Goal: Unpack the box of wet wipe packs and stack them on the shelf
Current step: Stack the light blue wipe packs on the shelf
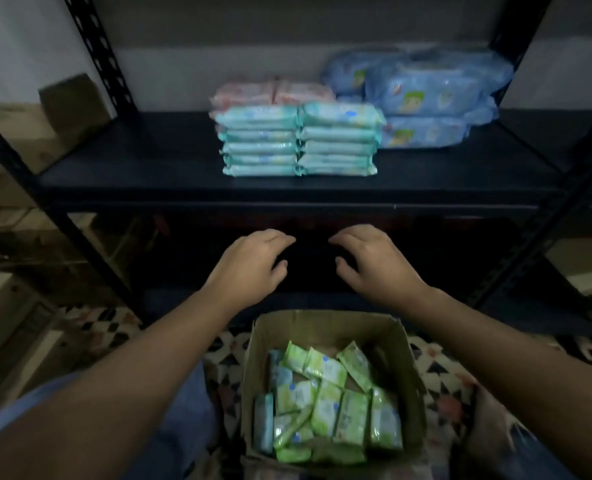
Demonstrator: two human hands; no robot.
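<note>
left hand (249, 263), right hand (374, 263) (both empty), over box (325, 327)

two hands: left hand (249, 263) and right hand (374, 263), both holding nothing. above the fingertips, on one shelf (131, 174): two teal stacks (299, 140), five packs each, ten in all. behind these, two pink stacks (273, 91), count unclear. right of them, blue packs (426, 95), at least four. below the wrists, one box (325, 327) with over a dozen green packs (329, 407), jumbled.
</note>
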